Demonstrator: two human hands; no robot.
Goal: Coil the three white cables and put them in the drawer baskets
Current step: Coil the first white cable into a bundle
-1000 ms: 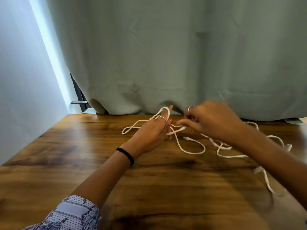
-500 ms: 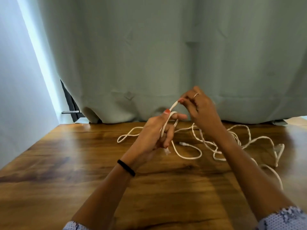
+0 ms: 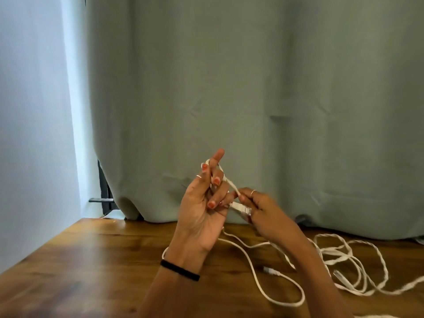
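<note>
My left hand [image 3: 202, 210] is raised palm toward me above the table, with a flat white cable [image 3: 229, 183] looped over its index finger and its other fingers curled onto the strand. My right hand [image 3: 259, 210] pinches the same cable just beside its clear plug end [image 3: 241, 208]. From my hands the cable drops to the wooden table [image 3: 91, 260] and runs in a loop [image 3: 275, 292]. More white cable lies tangled in loose loops [image 3: 348, 267] at the right. No drawer or baskets are in view.
A grey-green curtain [image 3: 252, 99] hangs along the table's far edge. A pale wall stands at the left, with a dark metal bracket [image 3: 103, 199] in the gap beside the curtain.
Both hands have risen higher above the table. The cable now goes over my left index finger, and my right hand has slid down to the plug end.
</note>
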